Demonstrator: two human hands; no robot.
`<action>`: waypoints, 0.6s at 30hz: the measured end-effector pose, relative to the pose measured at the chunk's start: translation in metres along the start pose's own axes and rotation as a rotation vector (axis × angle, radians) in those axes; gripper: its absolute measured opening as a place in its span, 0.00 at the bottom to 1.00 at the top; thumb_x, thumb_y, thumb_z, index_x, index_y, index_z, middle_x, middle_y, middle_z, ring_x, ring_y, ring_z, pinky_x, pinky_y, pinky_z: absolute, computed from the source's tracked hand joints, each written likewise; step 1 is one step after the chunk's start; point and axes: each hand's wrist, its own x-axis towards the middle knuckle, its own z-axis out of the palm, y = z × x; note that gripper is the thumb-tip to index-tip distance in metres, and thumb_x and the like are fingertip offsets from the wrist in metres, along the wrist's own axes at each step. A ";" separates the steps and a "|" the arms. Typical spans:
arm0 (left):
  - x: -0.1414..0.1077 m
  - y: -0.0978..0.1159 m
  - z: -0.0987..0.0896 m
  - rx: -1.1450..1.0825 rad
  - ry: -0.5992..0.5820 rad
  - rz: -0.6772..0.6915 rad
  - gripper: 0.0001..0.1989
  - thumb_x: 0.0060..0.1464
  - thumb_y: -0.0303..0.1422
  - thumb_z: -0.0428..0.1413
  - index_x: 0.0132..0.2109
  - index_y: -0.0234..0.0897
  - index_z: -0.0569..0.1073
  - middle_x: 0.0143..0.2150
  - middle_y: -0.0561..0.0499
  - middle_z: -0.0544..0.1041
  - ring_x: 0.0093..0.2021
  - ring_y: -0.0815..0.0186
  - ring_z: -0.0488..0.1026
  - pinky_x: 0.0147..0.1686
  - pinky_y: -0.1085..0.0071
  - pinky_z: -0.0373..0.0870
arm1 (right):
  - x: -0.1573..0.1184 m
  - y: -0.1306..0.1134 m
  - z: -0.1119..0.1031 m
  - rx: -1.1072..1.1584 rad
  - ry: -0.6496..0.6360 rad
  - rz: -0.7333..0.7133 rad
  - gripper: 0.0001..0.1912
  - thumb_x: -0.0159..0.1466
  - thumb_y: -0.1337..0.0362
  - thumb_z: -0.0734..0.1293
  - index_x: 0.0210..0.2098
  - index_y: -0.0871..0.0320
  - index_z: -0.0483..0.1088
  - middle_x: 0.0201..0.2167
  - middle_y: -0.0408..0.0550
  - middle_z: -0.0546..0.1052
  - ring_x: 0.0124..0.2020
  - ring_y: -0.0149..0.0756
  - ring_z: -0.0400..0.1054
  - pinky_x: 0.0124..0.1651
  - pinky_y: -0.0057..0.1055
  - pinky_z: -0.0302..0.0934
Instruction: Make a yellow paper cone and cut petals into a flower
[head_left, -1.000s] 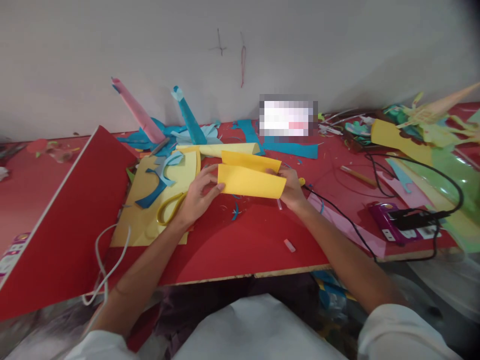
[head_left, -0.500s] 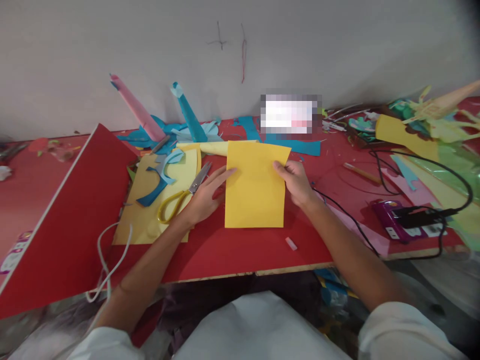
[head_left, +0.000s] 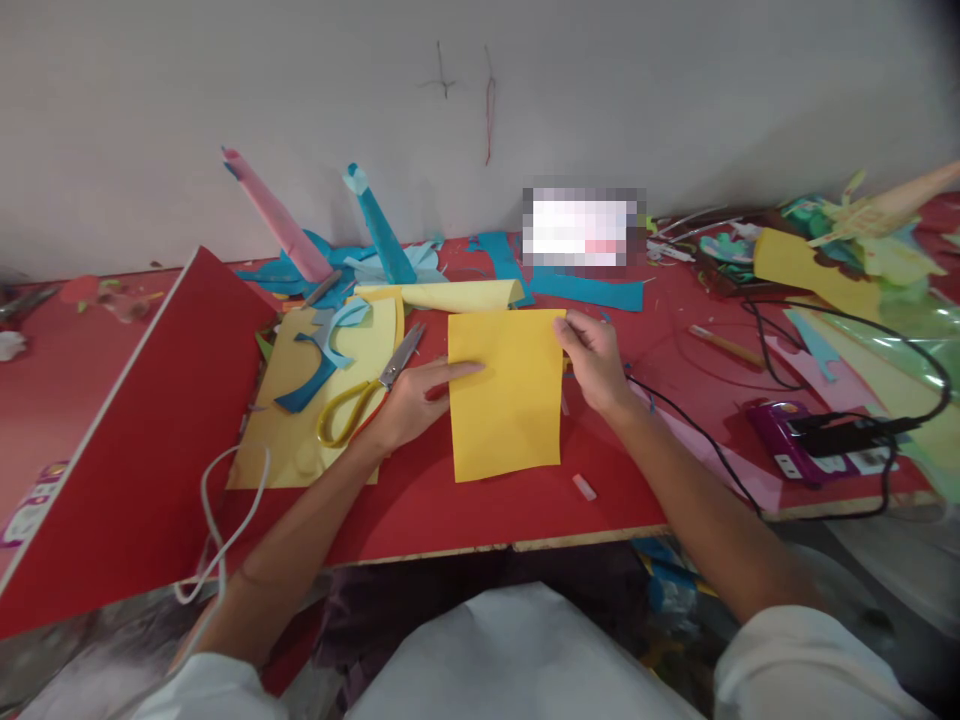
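Note:
A flat yellow sheet [head_left: 506, 400] is held up above the red table [head_left: 450, 520]. My right hand [head_left: 592, 360] pinches its upper right corner between thumb and fingers. At the sheet's left edge, my left hand [head_left: 420, 400] has a finger lying across the front, with the other fingers partly behind it, closed on that edge. Scissors with yellow handles [head_left: 349, 410] lie just left of my left hand, on pale yellow sheets [head_left: 289, 440]. A rolled pale yellow sheet [head_left: 450, 294] lies behind the held sheet.
A red board [head_left: 142, 450] leans at the left, near a white cable [head_left: 217, 540]. Pink [head_left: 277, 215] and blue paper cones [head_left: 382, 230] stand behind. To the right are a purple power strip [head_left: 787, 440], black cables and paper scraps. A small eraser-like piece [head_left: 584, 487] lies in front.
The yellow sheet has moved down and slightly left, and its tilt has changed. More of the rolled sheet shows behind it. My left finger reaches slightly farther across the front.

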 end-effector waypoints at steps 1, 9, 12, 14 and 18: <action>0.000 0.000 0.000 -0.002 -0.001 -0.003 0.17 0.66 0.30 0.61 0.59 0.38 0.82 0.59 0.44 0.85 0.61 0.54 0.82 0.64 0.54 0.80 | 0.000 0.000 -0.001 0.007 0.003 -0.001 0.30 0.68 0.38 0.70 0.26 0.53 0.58 0.24 0.39 0.56 0.26 0.31 0.50 0.28 0.32 0.44; -0.001 -0.010 -0.005 -0.001 -0.007 -0.032 0.32 0.58 0.16 0.50 0.64 0.42 0.78 0.65 0.45 0.80 0.65 0.56 0.79 0.64 0.57 0.79 | 0.000 -0.001 -0.002 0.003 0.033 -0.003 0.32 0.67 0.37 0.71 0.25 0.53 0.56 0.24 0.39 0.54 0.26 0.31 0.47 0.27 0.32 0.42; -0.001 -0.013 -0.005 0.002 0.005 -0.030 0.31 0.60 0.16 0.50 0.64 0.42 0.79 0.64 0.45 0.81 0.64 0.56 0.79 0.63 0.58 0.80 | -0.001 -0.003 -0.002 -0.001 0.028 0.011 0.32 0.67 0.36 0.70 0.25 0.53 0.57 0.24 0.39 0.54 0.26 0.31 0.47 0.27 0.32 0.42; -0.001 -0.013 -0.004 0.002 0.008 -0.038 0.29 0.61 0.18 0.51 0.64 0.42 0.79 0.64 0.45 0.81 0.65 0.56 0.79 0.62 0.59 0.80 | 0.000 -0.003 -0.002 -0.006 0.029 0.013 0.33 0.67 0.36 0.70 0.25 0.53 0.56 0.24 0.39 0.54 0.26 0.31 0.47 0.27 0.32 0.42; 0.000 -0.010 -0.003 -0.012 0.010 -0.065 0.27 0.62 0.20 0.52 0.63 0.40 0.79 0.64 0.44 0.81 0.65 0.56 0.79 0.63 0.58 0.79 | 0.000 -0.003 -0.002 -0.009 0.029 0.004 0.33 0.67 0.35 0.70 0.25 0.53 0.56 0.24 0.39 0.54 0.26 0.31 0.48 0.27 0.32 0.42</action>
